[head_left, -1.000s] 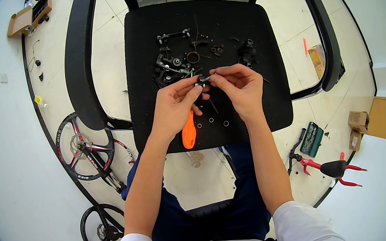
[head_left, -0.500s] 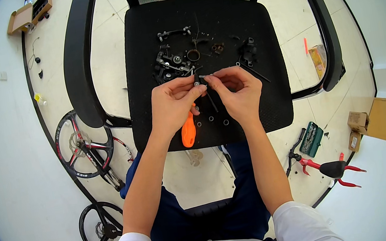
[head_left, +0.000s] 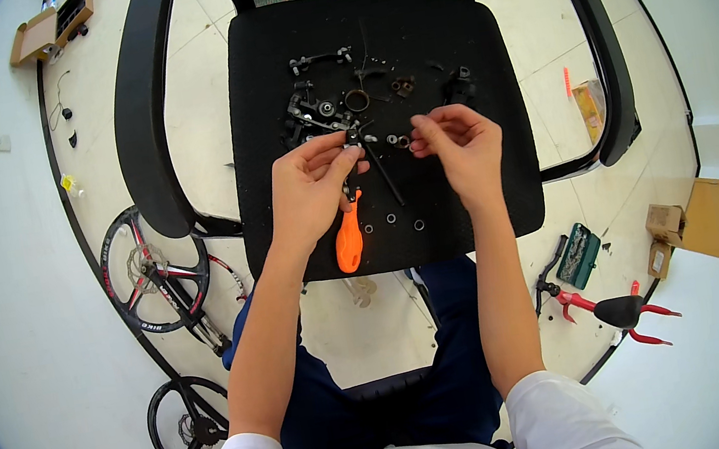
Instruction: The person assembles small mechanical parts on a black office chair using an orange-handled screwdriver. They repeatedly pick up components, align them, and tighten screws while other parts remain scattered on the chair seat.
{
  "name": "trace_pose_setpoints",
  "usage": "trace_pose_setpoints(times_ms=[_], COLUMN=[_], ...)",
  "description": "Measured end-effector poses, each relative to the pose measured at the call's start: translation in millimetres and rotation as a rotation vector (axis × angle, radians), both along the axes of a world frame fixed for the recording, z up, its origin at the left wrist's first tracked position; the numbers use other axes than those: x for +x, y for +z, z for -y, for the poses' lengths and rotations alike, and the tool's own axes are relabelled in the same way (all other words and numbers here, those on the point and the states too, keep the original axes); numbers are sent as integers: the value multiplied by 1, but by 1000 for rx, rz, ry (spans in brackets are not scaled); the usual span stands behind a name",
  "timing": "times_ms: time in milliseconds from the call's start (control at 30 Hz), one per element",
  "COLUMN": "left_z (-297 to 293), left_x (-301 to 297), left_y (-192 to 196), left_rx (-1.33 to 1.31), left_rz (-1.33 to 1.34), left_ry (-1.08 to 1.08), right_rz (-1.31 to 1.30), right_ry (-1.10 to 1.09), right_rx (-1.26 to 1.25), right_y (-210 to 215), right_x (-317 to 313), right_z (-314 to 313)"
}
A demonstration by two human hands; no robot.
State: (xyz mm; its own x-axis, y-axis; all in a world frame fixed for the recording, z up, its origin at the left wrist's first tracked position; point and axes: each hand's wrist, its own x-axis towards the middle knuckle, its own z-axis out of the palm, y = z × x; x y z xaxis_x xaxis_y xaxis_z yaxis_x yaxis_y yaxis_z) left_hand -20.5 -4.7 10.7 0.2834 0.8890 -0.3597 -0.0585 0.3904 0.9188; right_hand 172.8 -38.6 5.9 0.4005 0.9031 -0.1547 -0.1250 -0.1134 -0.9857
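Observation:
My left hand (head_left: 314, 185) is closed, pinching a small dark metal bike part (head_left: 353, 137) between thumb and fingertips. Below it lies an orange-handled screwdriver (head_left: 349, 243). A thin black rod (head_left: 385, 174) slants across the seat between my hands. To the right my right hand (head_left: 464, 148) has thumb and forefinger brought together; whatever they may hold is too small to make out. Beside its fingertips is a small metal ring (head_left: 403, 141). Three small rings, one of them a silver ring (head_left: 419, 225), rest near the front of the black chair seat (head_left: 488, 214).
Farther back on the seat lie dark metal brackets (head_left: 315, 112), a brown ring (head_left: 357, 100) and a black part (head_left: 457, 87). Armrests (head_left: 146, 117) flank it. Around on the floor are bicycle wheels (head_left: 188, 431), a red fork (head_left: 576, 302) and a green toolbox (head_left: 579, 257).
My right hand has drawn away from the left, slightly up and to the right. My left hand keeps the small dark part and has shifted a little left.

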Motion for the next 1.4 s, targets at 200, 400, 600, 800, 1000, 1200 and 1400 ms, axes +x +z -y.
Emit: trace_pose_setpoints(times_ms=[200, 400, 600, 800, 1000, 1200, 1400], left_z=[-4, -14, -20, -19, -17, -17, -15], left_x=[-2, -17, -29, -30, -27, -27, -24], left_y=[0, -6, -3, -8, -5, -1, 3], left_rx=[11, -125, -213, -259, -310, -280, -238], left_rz=[-10, 191, 290, 422, 491, 510, 519], left_ry=[0, 127, 214, 207, 144, 79, 28], right_rz=[552, 897, 733, 492, 142, -155, -257], right_ry=[121, 290, 260, 240, 311, 386, 410], right_rx=[-123, -131, -156, -70, -93, -52, -1], right_y=[-15, -19, -19, -16, -7, 3, 3], right_x=[21, 6, 8, 9, 1, -6, -2], right_z=[7, 5, 3, 4, 2, 3, 5])
